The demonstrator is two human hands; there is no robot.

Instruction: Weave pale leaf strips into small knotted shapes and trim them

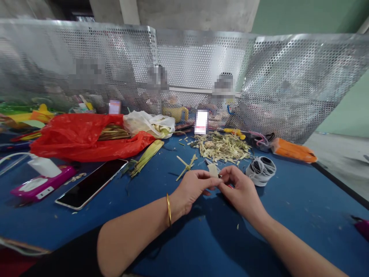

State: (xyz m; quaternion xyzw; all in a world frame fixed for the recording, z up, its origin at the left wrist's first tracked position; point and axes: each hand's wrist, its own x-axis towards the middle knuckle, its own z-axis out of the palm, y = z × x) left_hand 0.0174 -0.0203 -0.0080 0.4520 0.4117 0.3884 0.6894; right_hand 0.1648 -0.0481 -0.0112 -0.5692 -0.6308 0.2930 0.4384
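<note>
My left hand (196,186), below a gold bangle (168,209), pinches a pale flat strip (213,169) that stands up from its fingertips. My right hand (240,190) meets it at the fingertips, closed around a small tool with red and dark parts (229,186), mostly hidden by the fingers. Just beyond my left hand lies a small cross-shaped piece of woven leaf strips (187,167). Behind both hands is a heap of pale green leaf scraps (223,147). A spool of white thread (261,171) stands right of my right hand.
The blue table (300,215) holds a phone (92,184), a purple power strip (43,184), a red plastic bag (75,136), a white bag (150,122), a leaf bundle (147,156) and an orange packet (294,150). A perforated metal screen (196,57) stands behind; people show through it.
</note>
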